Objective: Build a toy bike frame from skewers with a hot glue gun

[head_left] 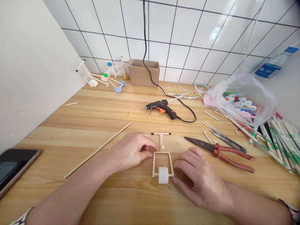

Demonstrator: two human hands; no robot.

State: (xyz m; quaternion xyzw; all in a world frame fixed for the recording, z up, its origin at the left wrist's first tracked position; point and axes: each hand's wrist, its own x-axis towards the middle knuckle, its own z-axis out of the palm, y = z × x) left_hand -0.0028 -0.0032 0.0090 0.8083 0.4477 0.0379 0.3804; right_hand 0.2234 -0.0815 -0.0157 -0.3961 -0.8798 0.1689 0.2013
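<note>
Between my hands lies a small wooden stick frame [171, 159], a rectangle with a T-shaped handle whose crossbar has black ends. A white bottle-cap wheel [163, 175] sits on the axle across its near end. My left hand [133, 148] is at the frame's upper left corner, thumb and forefinger bent with a gap between them. At the lower right corner is my right hand [201, 179], its thumb near the axle's end and its fingers apart. Neither hand visibly grips the frame; I cannot tell whether the fingertips touch it. Left of my left hand lies a long thin stick [97, 150].
A black glue gun [161, 107] lies behind the frame. Red-handled pliers [220, 153] and small snips [228, 139] lie right. Further right are a bag of bottle caps [243, 100] and wrapped chopsticks [278, 140]. Stick models [105, 75], a cardboard box [144, 75] and a phone [17, 170] are left.
</note>
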